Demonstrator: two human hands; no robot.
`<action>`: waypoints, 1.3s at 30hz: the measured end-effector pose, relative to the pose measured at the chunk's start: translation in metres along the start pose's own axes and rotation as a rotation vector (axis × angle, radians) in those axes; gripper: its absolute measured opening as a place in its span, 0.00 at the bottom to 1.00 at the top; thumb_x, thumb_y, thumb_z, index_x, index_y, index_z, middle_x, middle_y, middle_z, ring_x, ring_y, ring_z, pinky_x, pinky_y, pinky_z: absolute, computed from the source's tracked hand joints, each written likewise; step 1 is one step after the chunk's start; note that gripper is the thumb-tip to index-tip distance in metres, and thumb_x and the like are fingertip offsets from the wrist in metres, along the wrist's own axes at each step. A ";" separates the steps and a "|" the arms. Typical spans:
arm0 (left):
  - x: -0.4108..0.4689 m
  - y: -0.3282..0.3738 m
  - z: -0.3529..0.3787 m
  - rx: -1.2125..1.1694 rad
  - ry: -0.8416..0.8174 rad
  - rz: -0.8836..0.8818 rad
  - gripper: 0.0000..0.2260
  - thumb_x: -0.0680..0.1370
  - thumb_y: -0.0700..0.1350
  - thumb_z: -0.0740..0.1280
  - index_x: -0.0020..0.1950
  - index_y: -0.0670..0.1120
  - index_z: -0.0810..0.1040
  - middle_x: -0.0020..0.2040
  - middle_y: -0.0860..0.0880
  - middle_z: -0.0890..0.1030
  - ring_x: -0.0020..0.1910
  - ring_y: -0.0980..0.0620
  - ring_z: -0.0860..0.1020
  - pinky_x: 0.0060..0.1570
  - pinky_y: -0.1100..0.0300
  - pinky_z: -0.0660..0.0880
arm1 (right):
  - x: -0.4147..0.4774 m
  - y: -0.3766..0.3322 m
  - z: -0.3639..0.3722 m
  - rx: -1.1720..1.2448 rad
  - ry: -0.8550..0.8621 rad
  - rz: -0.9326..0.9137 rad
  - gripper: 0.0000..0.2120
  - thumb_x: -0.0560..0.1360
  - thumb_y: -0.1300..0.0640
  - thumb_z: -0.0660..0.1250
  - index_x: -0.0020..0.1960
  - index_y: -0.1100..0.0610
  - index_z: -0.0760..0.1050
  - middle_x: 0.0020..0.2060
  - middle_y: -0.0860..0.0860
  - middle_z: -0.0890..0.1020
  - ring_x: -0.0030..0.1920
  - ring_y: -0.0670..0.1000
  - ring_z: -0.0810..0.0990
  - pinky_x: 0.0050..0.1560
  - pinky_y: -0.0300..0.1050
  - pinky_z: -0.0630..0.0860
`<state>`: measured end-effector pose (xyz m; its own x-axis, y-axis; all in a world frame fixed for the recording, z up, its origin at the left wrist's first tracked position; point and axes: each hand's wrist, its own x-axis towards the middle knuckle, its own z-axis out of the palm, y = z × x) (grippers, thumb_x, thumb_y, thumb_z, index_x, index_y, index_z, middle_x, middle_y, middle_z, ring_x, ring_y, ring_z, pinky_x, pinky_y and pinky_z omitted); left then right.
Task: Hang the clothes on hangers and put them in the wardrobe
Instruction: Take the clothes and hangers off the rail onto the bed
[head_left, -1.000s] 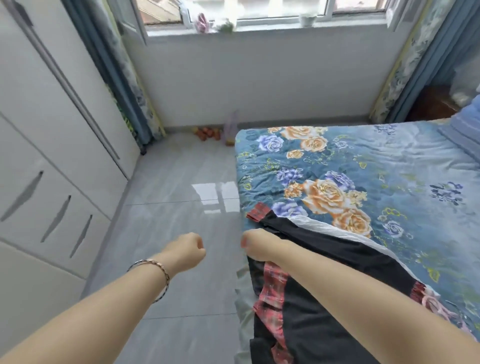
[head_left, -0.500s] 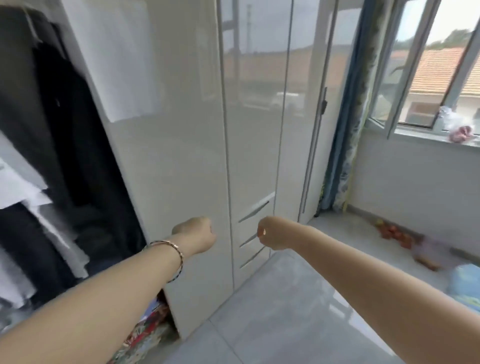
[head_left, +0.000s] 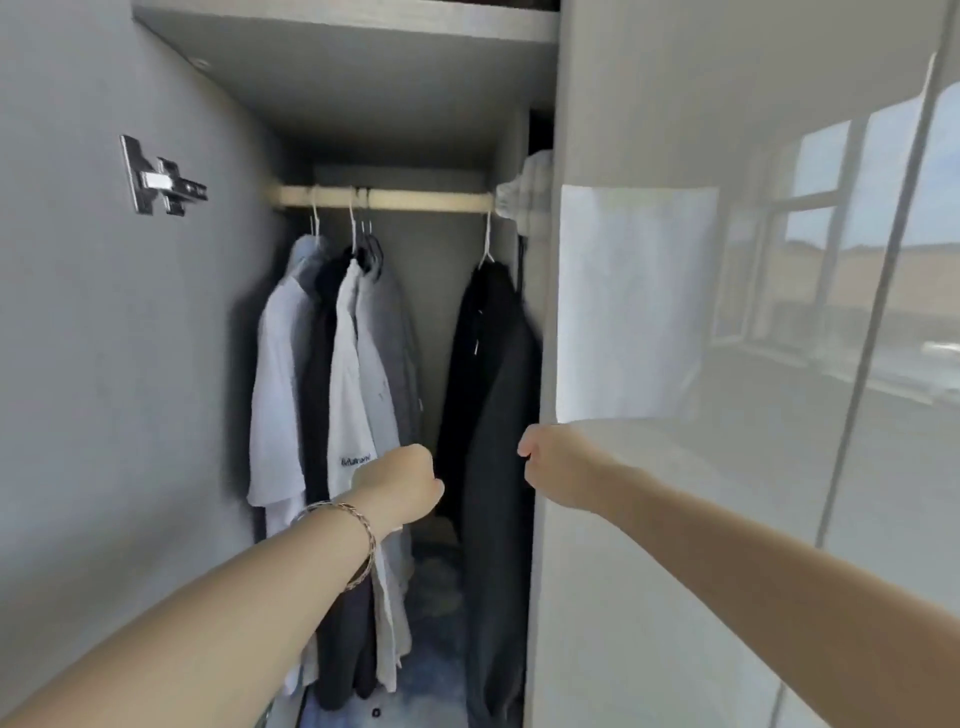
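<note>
Wardrobe (head_left: 363, 93) open; rail (head_left: 415, 199) horizontal, clothes (head_left: 348, 374) hanging vertical; left hand (head_left: 402, 488), right hand (head_left: 558, 467) fingers curled, empty.

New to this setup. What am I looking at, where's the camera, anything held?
No machine here: a person's two bare arms, filmed by one wide-angle camera worn on the head, looking forward and down. The left hand, bracelet at the wrist, and the right hand are both curled into fists; nothing shows in either. Ahead is the open wardrobe: its rail carries white shirts and a dark garment on hangers. A closed glossy door stands to the right.
</note>
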<state>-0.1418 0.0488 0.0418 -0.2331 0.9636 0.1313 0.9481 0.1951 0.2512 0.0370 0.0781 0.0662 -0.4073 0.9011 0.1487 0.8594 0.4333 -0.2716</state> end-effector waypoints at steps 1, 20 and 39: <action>0.012 -0.004 -0.009 -0.011 0.023 -0.024 0.07 0.78 0.43 0.56 0.45 0.44 0.73 0.41 0.49 0.74 0.41 0.48 0.73 0.40 0.60 0.68 | 0.018 -0.007 -0.007 0.000 0.023 -0.043 0.15 0.76 0.63 0.54 0.61 0.61 0.72 0.53 0.55 0.76 0.51 0.57 0.78 0.52 0.48 0.77; 0.166 -0.042 -0.060 -0.128 0.001 0.040 0.13 0.77 0.40 0.57 0.32 0.46 0.61 0.30 0.49 0.65 0.31 0.51 0.64 0.31 0.61 0.61 | 0.275 -0.078 -0.060 -0.386 0.403 0.482 0.21 0.80 0.59 0.53 0.71 0.66 0.58 0.67 0.63 0.61 0.68 0.61 0.62 0.64 0.50 0.65; 0.173 -0.090 -0.061 -0.181 0.024 0.052 0.07 0.75 0.40 0.57 0.39 0.43 0.71 0.36 0.46 0.75 0.36 0.48 0.73 0.39 0.58 0.71 | 0.297 -0.069 -0.083 0.331 0.425 0.256 0.13 0.78 0.64 0.57 0.60 0.66 0.72 0.60 0.62 0.77 0.60 0.61 0.75 0.57 0.48 0.73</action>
<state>-0.2807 0.1870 0.1007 -0.1925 0.9663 0.1711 0.9049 0.1073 0.4120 -0.1179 0.3146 0.2083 0.0181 0.9211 0.3890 0.7439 0.2475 -0.6208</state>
